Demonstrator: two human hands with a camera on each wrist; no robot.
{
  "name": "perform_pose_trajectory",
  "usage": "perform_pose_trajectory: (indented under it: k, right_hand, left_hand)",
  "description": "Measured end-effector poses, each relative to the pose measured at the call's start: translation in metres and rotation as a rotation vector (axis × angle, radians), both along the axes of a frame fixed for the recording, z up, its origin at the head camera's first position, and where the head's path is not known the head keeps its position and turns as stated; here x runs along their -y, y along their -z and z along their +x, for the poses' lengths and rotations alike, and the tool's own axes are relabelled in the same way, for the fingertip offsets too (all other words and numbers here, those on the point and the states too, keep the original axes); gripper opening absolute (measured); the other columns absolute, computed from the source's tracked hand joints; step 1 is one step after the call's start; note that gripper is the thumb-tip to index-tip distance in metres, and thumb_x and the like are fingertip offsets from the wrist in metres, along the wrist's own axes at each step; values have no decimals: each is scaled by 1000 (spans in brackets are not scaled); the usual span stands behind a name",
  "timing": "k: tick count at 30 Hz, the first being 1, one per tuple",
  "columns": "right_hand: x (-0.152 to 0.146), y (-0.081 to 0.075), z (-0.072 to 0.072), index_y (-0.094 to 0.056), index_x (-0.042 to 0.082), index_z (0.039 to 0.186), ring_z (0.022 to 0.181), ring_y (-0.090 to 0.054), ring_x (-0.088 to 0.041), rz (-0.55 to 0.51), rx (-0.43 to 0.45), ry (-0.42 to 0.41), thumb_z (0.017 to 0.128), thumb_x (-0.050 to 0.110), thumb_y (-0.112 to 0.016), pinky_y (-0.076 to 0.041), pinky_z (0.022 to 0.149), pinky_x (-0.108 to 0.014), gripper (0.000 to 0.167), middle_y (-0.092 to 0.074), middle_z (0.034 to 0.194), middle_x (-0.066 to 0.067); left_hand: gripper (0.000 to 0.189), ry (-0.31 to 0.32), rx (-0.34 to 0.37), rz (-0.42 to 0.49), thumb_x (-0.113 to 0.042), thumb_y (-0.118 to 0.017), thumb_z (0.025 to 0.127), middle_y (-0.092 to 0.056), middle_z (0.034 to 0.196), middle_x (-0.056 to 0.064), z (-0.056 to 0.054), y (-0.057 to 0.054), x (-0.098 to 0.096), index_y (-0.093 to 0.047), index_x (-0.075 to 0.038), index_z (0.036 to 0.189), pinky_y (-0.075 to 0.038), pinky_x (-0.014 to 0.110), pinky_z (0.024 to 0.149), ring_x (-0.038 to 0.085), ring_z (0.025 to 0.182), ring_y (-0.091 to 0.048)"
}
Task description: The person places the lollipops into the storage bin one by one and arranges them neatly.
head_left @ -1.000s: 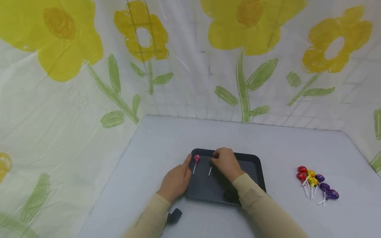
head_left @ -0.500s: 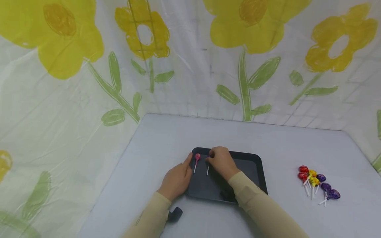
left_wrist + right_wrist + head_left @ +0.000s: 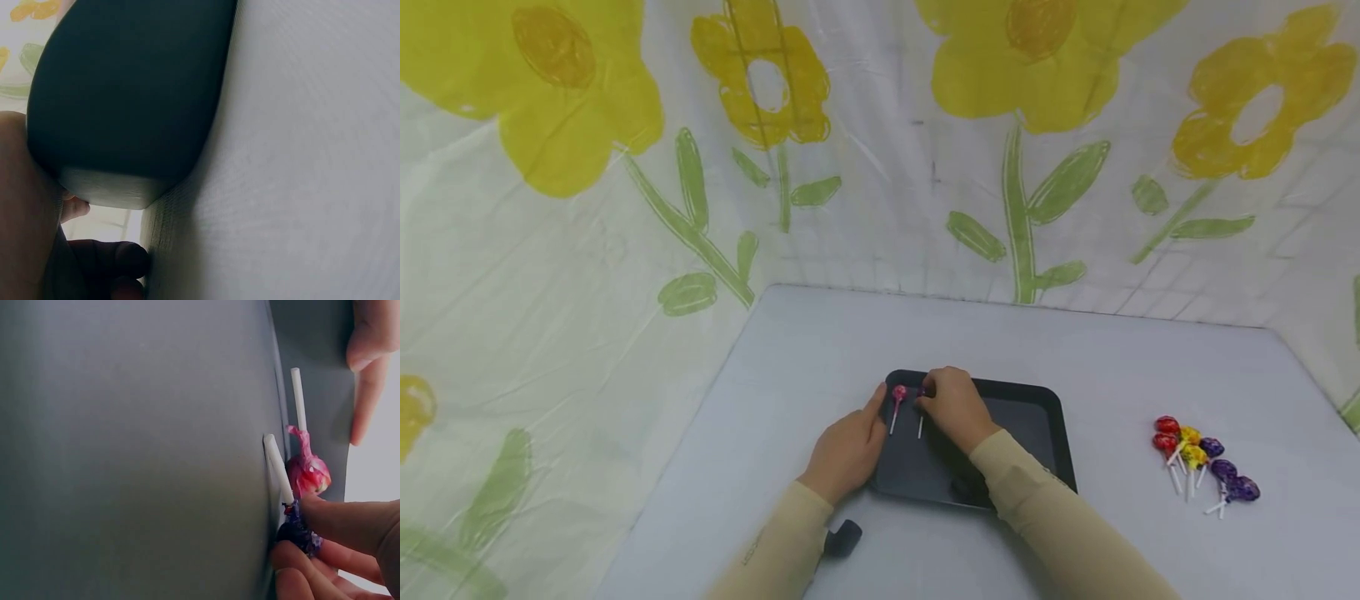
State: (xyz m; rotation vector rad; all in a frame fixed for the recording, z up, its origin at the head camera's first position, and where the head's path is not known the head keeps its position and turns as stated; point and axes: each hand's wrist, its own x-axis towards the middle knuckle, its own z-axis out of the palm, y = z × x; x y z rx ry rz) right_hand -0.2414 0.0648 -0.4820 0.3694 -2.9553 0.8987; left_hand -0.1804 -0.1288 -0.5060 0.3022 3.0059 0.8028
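A dark rectangular tray [image 3: 1026, 433] lies on the table. My left hand [image 3: 847, 450] holds its left edge, thumb at the rim and index finger along the outside; in the left wrist view the tray's side [image 3: 131, 94] hides part of that hand. My right hand [image 3: 957, 408] is over the tray's far left part, pinching a purple-wrapped lollipop [image 3: 299, 532] by its head between thumb and fingers. The white stick points toward me. Close beside it, to the left, a pink lollipop [image 3: 899, 393] lies in the tray along the left wall, stick also toward me.
To the right of the tray, red lollipops [image 3: 1166, 433], yellow lollipops [image 3: 1193, 454] and purple lollipops [image 3: 1232, 479] lie in a loose cluster on the white table [image 3: 820, 358]. A flower-printed curtain [image 3: 880, 192] hangs behind and along the left.
My right hand has shifted slightly left with the purple lollipop, nearer the pink one, and its stick has turned straighter toward me. The left hand stays at the tray's edge.
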Motion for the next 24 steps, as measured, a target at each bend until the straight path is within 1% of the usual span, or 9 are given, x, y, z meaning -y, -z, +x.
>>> perform_pose_trajectory:
  k: [7,12,19,22,24]
  right_hand:
    - [0,-2,2,-78,-1,107,99,-71,-28,-7,3,-10,86,15,-86,-56,90,-46,28,-77,101,-14]
    - [-1,0,3,-77,-1,106,97,-71,-27,-16,-3,-9,85,15,-86,-57,88,-45,28,-76,100,-14]
    - [-1,-3,4,-77,0,106,101,-71,-29,-8,8,-1,86,16,-86,-56,91,-46,27,-76,103,-14]
    - [-1,-2,4,-77,0,105,94,-71,-26,-6,16,-3,86,16,-86,-57,86,-45,26,-76,99,-13]
    - [-1,-2,4,-76,0,105,86,-71,-23,-9,34,-4,87,15,-85,-58,80,-42,25,-76,94,-11]
  left_hand:
    - [59,-1,0,-4,-26,-43,107,-49,70,-2,0,0,0,-38,-19,165,-39,33,59,15,59,-43]
    - [59,1,-3,1,-26,-44,106,-49,70,-2,0,-1,0,-39,-19,164,-39,33,59,15,59,-44]
    - [59,5,-5,-10,-26,-44,106,-49,69,-2,1,-1,0,-38,-18,165,-39,33,59,15,59,-44]
    - [59,7,-9,-11,-26,-44,106,-49,69,-2,1,-2,0,-38,-17,164,-39,33,58,15,58,-44]
    - [59,7,-12,-12,-26,-44,106,-49,69,-2,0,-2,0,-38,-17,164,-39,33,58,15,58,-44]
